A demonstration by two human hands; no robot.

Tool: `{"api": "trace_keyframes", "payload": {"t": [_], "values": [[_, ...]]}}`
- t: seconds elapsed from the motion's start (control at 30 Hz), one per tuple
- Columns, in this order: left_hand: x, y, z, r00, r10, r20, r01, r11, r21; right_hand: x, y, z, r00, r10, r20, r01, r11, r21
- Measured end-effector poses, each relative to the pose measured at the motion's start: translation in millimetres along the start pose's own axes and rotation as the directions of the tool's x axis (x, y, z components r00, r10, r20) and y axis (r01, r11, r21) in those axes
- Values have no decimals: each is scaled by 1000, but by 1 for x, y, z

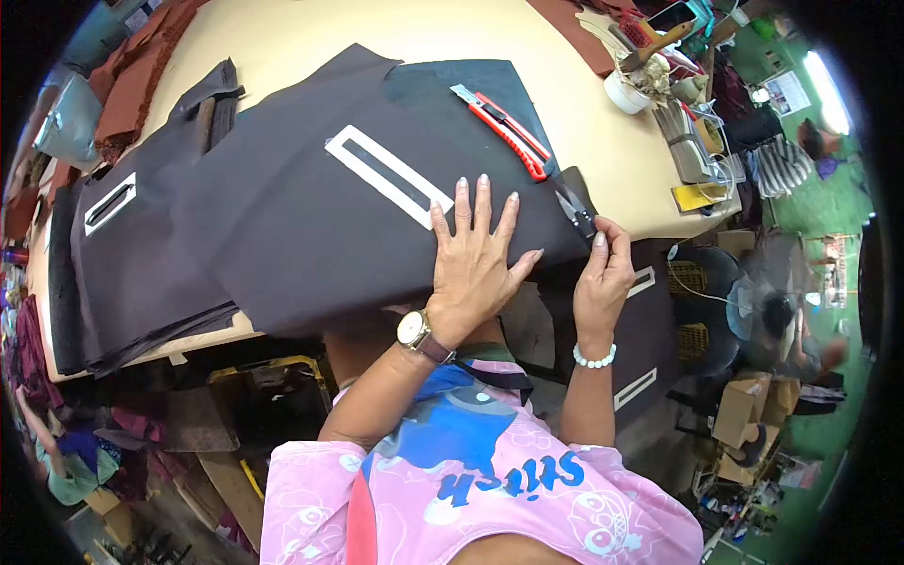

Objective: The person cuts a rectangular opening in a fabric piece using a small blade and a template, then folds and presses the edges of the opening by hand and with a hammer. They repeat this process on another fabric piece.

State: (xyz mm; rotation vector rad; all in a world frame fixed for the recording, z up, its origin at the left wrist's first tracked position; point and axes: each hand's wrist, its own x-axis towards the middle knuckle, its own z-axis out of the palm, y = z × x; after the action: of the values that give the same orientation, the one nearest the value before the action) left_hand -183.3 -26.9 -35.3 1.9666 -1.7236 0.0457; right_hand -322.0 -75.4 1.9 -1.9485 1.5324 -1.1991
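My left hand (pixel 476 268) lies flat with fingers spread on dark fabric (pixel 282 207), its fingertips beside the lower end of a white rectangular frame (pixel 391 177). My right hand (pixel 605 273) is at the table's front edge, thumb and forefinger pinched at the dark handle end of small thread snips (pixel 576 213). The blades of the snips point up and left. Above them a red utility knife (pixel 508 132) rests on the fabric, blade end to the upper left. Another white frame (pixel 110 203) sits on fabric at the left.
The cream table (pixel 621 151) holds reddish-brown cloth (pixel 141 75) at the back left. A white pot (pixel 629 91), a brush (pixel 656 45) and a yellow block (pixel 699 196) stand at the right. More dark fabric with white frames (pixel 636 388) hangs below. Other people are at both sides.
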Motion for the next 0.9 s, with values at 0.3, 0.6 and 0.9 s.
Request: {"api": "trace_keyframes", "payload": {"t": [0.3, 0.6, 0.9], "values": [[1, -45, -51, 997, -68, -35, 71, 995, 72, 24, 0, 26, 901, -427, 73, 431, 867, -251], [17, -148, -81, 936, -332, 121, 305, 932, 196, 95, -14, 85, 869, -339, 360, 470, 791, -391], [13, -152, -67, 967, -251, 40, 246, 963, 109, 44, -78, 91, 811, -323, 488, 189, 934, 304]]}}
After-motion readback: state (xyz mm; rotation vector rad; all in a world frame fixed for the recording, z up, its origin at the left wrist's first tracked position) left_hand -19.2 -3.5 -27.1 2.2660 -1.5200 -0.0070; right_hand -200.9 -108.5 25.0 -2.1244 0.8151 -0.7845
